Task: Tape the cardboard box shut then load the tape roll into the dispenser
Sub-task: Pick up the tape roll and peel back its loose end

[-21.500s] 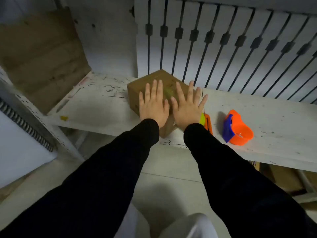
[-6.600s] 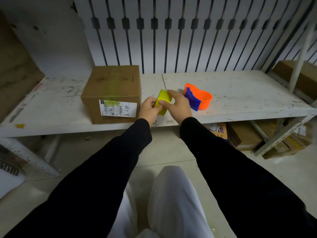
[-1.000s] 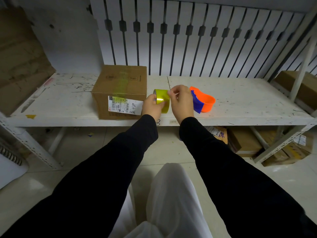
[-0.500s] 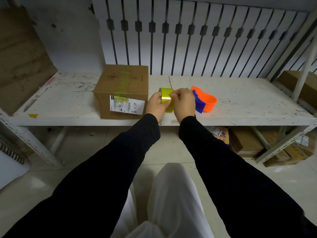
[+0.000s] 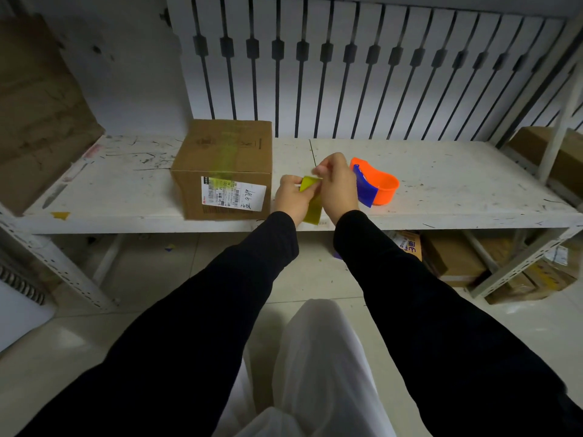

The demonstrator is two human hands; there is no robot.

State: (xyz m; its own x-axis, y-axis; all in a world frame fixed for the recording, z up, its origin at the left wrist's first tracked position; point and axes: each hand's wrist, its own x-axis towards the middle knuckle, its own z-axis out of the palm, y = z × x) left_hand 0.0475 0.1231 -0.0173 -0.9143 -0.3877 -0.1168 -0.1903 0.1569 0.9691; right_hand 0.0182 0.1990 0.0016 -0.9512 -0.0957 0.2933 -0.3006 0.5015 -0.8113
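A brown cardboard box stands on the white shelf, with a strip of yellow-green tape over its top and down its labelled front. Just right of it, above the shelf's front edge, both my hands hold the yellow-green tape roll. My left hand grips the roll from the left. My right hand pinches its upper edge with thumb and fingers. The orange tape dispenser with a blue blade guard lies on the shelf right behind my right hand.
A slatted white panel backs the shelf. A large cardboard sheet leans at the left. Another box sits at the far right behind an upright post. Several boxes lie on the floor under the shelf.
The roll has tilted and dropped slightly between my hands; my right hand's fingers have risen to pinch its top edge. The box and the dispenser have not moved.
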